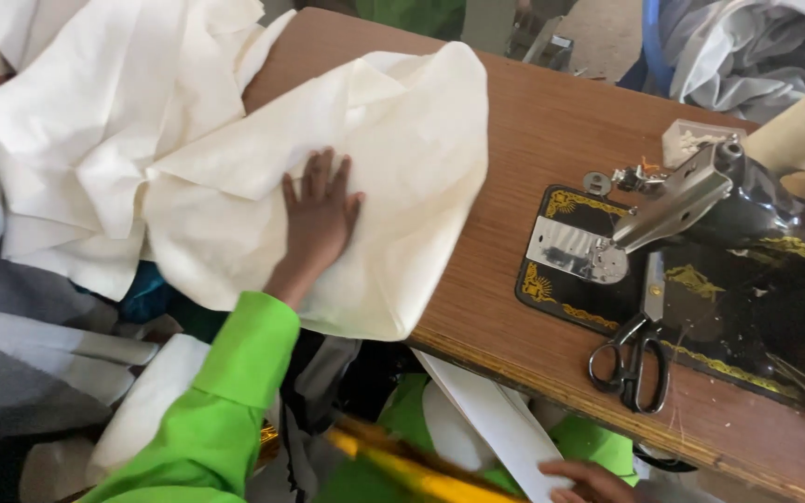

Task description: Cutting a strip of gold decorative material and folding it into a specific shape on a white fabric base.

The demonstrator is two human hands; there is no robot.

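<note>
— Where is the left hand (319, 216)?
— Spread flat, fingers apart, pressing the cream cloth (365, 177) on the wooden table (533, 130).
— And the right hand (589, 480)?
— Low by the table's edge, touching a white strip (491, 419); its grip cannot be told.

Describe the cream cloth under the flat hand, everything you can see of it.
The cream cloth is a large, plain, matte woven sheet, heavily folded and creased. It is bunched in layers over the left end of the wooden table, with one edge hanging over the near side. The left hand, in a bright green sleeve, presses flat on it with fingers spread. It lies clear of the black sewing machine and the scissors.
</note>
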